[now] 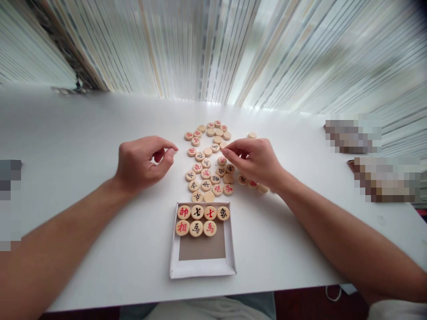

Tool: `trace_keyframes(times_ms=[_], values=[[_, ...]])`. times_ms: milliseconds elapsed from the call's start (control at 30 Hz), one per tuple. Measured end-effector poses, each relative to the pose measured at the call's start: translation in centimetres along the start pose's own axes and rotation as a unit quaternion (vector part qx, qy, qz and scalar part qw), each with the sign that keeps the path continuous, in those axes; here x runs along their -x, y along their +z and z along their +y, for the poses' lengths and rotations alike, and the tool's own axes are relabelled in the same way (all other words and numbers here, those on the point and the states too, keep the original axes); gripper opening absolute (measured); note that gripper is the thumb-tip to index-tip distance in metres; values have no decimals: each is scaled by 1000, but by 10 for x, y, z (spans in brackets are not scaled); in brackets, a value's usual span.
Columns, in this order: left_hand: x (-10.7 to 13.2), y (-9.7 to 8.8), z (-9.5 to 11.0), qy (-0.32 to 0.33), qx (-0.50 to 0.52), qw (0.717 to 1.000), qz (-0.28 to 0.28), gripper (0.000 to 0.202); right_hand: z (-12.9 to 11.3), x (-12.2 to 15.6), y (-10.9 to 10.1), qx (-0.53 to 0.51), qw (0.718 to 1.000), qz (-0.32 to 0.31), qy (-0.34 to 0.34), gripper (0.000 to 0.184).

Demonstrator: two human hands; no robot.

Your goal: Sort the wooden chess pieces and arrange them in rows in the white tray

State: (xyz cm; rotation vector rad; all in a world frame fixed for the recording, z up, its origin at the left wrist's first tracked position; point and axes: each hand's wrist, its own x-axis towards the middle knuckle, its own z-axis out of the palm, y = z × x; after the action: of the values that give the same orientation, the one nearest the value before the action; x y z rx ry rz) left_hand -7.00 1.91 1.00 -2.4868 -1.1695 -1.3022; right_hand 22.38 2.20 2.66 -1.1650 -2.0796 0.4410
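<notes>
Round wooden Chinese chess pieces (206,174) lie in a loose cluster on the white table, some showing red or black characters and others blank side up. My right hand (255,160) is over the cluster's right side, thumb and index finger closed on the edge of a blank-faced piece (223,145). Left of the pieces, my left hand (147,161) hovers with its fingers curled and thumb and index tips together; no piece shows between them. Nearest my body sits a shallow white box (203,268), with several pieces face up in two rows along its far side.
Striped curtains (187,49) hang along the table's far edge. Two blurred-out objects, one a brownish block (383,180), lie at the right; another blurred object (10,200) is at the left edge. A lone piece (252,135) lies beyond my right hand.
</notes>
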Motion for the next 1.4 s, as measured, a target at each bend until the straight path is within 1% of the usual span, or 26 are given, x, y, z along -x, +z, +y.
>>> trace_keyframes(times_ms=[167, 367, 533, 667, 867, 1100, 1233, 1400], values=[[-1, 1, -2, -11, 8, 1000, 23, 12, -1, 0, 0, 2, 1000, -2, 13, 26], [0, 3, 2, -16, 18, 1000, -1, 15, 1, 2, 0, 11, 1000, 4, 2, 27], [0, 3, 3, -9, 19, 1000, 4, 15, -1, -1, -6, 7, 1000, 9, 27, 28], [0, 2, 3, -26, 6, 1000, -6, 16, -1, -3, -12, -3, 998, 15, 63, 29], [1, 0, 1, -53, -10, 998, -19, 18, 0, -3, -11, -5, 998, 2, 67, 26], [3, 0, -1, -49, 0, 999, -13, 17, 1, -2, -12, 2, 998, 9, 66, 25], [2, 0, 0, -58, -2, 998, -22, 18, 1, -3, -12, 6, 998, 3, 67, 26], [2, 1, -2, -37, 5, 999, -8, 16, 1, -3, -12, 4, 997, 5, 72, 25]])
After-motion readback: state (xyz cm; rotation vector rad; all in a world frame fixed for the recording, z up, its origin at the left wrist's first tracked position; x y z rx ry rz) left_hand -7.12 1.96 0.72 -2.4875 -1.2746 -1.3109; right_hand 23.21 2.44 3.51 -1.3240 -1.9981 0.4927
